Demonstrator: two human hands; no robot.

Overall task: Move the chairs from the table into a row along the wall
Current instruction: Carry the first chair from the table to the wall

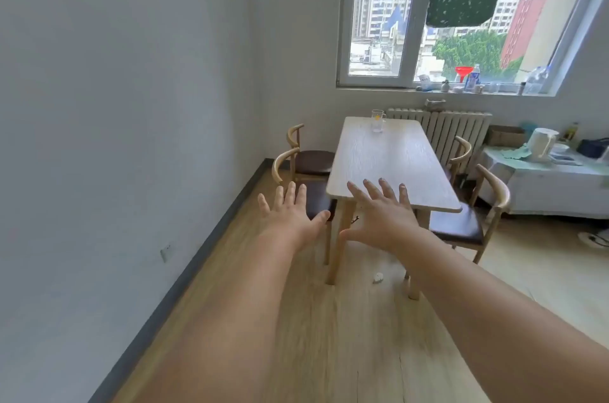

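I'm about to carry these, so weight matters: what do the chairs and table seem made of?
Chairs: pale, matte wood frames, likely bentwood given the curved backrests; seats look like dark brown padded leatherette with a faint sheen. Table: light wood or wood-look laminate, fine grain lines showing; unclear which.

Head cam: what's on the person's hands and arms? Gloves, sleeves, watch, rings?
Nothing worn that shows. The bare left hand and bare right hand have no gloves, rings or watch. The left forearm and right forearm are uncovered, no sleeve in view.
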